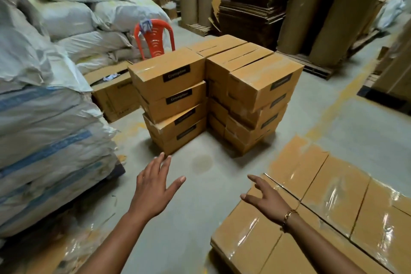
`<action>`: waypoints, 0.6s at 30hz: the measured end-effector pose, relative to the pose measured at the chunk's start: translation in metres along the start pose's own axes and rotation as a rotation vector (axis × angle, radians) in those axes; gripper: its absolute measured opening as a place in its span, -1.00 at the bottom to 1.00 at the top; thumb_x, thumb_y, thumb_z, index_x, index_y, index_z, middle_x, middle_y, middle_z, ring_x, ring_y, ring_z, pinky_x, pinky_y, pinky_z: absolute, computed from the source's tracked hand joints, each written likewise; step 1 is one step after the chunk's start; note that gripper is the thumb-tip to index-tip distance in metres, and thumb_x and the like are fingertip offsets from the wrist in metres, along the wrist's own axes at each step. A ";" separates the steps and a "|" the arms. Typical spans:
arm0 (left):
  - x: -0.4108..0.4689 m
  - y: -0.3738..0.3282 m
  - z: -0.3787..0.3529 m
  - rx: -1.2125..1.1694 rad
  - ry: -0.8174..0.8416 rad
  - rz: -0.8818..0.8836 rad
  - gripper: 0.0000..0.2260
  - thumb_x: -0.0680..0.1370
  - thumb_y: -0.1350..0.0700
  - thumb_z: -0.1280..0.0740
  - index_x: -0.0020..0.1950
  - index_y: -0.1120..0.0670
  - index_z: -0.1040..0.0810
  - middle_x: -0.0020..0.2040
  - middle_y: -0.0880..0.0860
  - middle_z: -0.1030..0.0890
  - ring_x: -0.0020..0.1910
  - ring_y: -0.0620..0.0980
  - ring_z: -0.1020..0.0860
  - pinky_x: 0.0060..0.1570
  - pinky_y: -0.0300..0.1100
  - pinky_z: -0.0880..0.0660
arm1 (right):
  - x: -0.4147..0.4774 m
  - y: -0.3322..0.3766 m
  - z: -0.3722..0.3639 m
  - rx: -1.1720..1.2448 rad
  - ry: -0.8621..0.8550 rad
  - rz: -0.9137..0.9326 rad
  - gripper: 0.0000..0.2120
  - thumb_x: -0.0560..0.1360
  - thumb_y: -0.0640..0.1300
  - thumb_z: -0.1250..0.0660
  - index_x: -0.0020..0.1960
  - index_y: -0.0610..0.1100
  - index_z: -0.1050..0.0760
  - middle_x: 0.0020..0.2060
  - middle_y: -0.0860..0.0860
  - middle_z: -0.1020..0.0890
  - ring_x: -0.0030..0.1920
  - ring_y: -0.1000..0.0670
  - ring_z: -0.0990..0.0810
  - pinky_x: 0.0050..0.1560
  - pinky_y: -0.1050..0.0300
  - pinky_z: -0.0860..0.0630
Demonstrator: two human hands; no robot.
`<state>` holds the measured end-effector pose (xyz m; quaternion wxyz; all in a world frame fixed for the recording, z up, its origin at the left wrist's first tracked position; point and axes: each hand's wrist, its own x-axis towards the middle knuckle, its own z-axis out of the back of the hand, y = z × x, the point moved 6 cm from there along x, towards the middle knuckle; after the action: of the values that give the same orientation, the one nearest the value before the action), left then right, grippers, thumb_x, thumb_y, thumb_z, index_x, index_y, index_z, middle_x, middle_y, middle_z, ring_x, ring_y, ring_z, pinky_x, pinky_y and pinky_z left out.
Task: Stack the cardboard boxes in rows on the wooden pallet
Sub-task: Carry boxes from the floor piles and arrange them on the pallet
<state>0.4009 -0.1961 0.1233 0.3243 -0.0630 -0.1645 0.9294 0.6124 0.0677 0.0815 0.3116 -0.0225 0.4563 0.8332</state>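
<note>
A pile of brown cardboard boxes (pixel 213 93) with black labels stands on the concrete floor ahead, several layers high, with a gap at its near corner. At the lower right lies a flat row of taped boxes (pixel 329 211); whatever they rest on is hidden. My left hand (pixel 153 187) is stretched forward with fingers spread, holding nothing, just short of the pile's lowest box. My right hand (pixel 266 200), a bracelet on its wrist, hovers with fingers spread over the near left edge of the taped row.
White woven sacks (pixel 44 107) are heaped high along the left. A red plastic chair (pixel 154 38) stands behind the pile. Flat cardboard sheets (pixel 253 6) and tall brown paper rolls (pixel 315 11) fill the back. An open carton (pixel 113 95) sits left of the pile.
</note>
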 end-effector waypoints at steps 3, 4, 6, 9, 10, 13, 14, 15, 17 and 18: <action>0.051 0.024 0.000 -0.013 0.007 -0.004 -0.13 0.44 -0.57 0.22 0.66 -0.15 -0.01 0.67 -0.08 0.04 0.64 -0.02 0.03 0.55 0.09 -0.01 | 0.055 0.025 -0.003 -0.026 -0.014 0.015 -0.30 0.48 0.18 -0.43 0.54 0.09 -0.26 0.50 0.08 -0.33 0.48 0.03 -0.32 0.41 0.05 -0.33; 0.071 0.033 0.001 -0.013 0.016 -0.009 -0.12 0.43 -0.57 0.22 0.66 -0.15 -0.01 0.67 -0.08 0.03 0.64 -0.02 0.03 0.55 0.10 -0.01 | 0.074 0.033 -0.004 -0.028 -0.027 0.010 -0.30 0.48 0.18 -0.43 0.54 0.08 -0.25 0.50 0.07 -0.33 0.48 0.03 -0.33 0.41 0.05 -0.33; 0.111 0.050 0.002 -0.030 0.032 -0.025 -0.10 0.42 -0.58 0.23 0.66 -0.15 -0.03 0.67 -0.08 0.03 0.64 -0.02 0.03 0.55 0.11 -0.02 | 0.106 0.048 -0.008 -0.003 -0.051 -0.003 -0.31 0.49 0.16 -0.43 0.54 0.08 -0.25 0.50 0.06 -0.33 0.48 0.02 -0.33 0.39 0.05 -0.35; 0.173 0.070 0.008 -0.052 0.083 -0.074 -0.08 0.40 -0.60 0.24 0.65 -0.15 -0.05 0.67 -0.09 0.00 0.64 -0.03 0.01 0.54 0.10 -0.05 | 0.147 0.065 -0.014 0.054 -0.091 -0.058 -0.33 0.50 0.14 -0.43 0.53 0.10 -0.25 0.51 0.06 -0.32 0.48 0.02 -0.34 0.36 0.06 -0.37; 0.190 0.074 0.010 -0.068 0.101 -0.088 -0.08 0.41 -0.61 0.23 0.65 -0.15 -0.06 0.67 -0.09 -0.03 0.63 -0.03 -0.01 0.54 0.09 -0.06 | 0.155 0.071 -0.015 0.066 -0.095 -0.074 -0.33 0.50 0.15 -0.43 0.53 0.10 -0.24 0.51 0.07 -0.32 0.48 0.02 -0.34 0.34 0.06 -0.37; 0.247 0.077 0.019 -0.091 0.160 -0.153 -0.11 0.43 -0.59 0.19 0.65 -0.15 -0.07 0.65 -0.09 -0.09 0.62 -0.03 -0.05 0.53 0.10 -0.06 | 0.188 0.089 -0.017 0.104 -0.141 -0.092 -0.32 0.50 0.15 -0.43 0.53 0.11 -0.24 0.51 0.07 -0.32 0.47 0.03 -0.34 0.34 0.07 -0.37; 0.266 0.075 0.022 -0.073 0.183 -0.187 -0.12 0.44 -0.59 0.18 0.65 -0.15 -0.07 0.65 -0.08 -0.10 0.62 -0.02 -0.06 0.53 0.11 -0.07 | 0.198 0.093 -0.015 0.113 -0.157 -0.110 -0.32 0.49 0.16 -0.43 0.53 0.11 -0.24 0.51 0.07 -0.32 0.47 0.03 -0.34 0.35 0.05 -0.38; 0.284 0.072 0.022 -0.061 0.207 -0.213 -0.15 0.46 -0.57 0.16 0.65 -0.15 -0.07 0.65 -0.08 -0.11 0.62 -0.02 -0.07 0.53 0.12 -0.07 | 0.206 0.096 -0.014 0.126 -0.168 -0.128 -0.31 0.49 0.17 -0.43 0.53 0.12 -0.24 0.50 0.07 -0.33 0.47 0.03 -0.35 0.35 0.04 -0.38; 0.318 0.064 0.020 -0.088 0.240 -0.243 -0.22 0.52 -0.52 0.08 0.64 -0.15 -0.09 0.64 -0.08 -0.14 0.61 -0.03 -0.11 0.54 0.12 -0.09 | 0.224 0.096 -0.010 0.153 -0.185 -0.138 -0.31 0.48 0.19 -0.42 0.53 0.14 -0.24 0.49 0.09 -0.34 0.46 0.03 -0.35 0.36 0.02 -0.39; 0.336 0.059 0.018 -0.101 0.252 -0.262 -0.24 0.52 -0.51 0.06 0.64 -0.15 -0.11 0.64 -0.08 -0.17 0.61 -0.03 -0.13 0.54 0.12 -0.09 | 0.233 0.096 -0.007 0.165 -0.189 -0.146 -0.32 0.48 0.19 -0.43 0.52 0.15 -0.25 0.49 0.10 -0.34 0.46 0.04 -0.36 0.36 0.03 -0.39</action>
<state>0.1003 -0.0349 0.1159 0.4570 -0.1735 -0.1758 0.8545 0.3713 0.1411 0.0735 0.4137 0.0488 0.4892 0.7663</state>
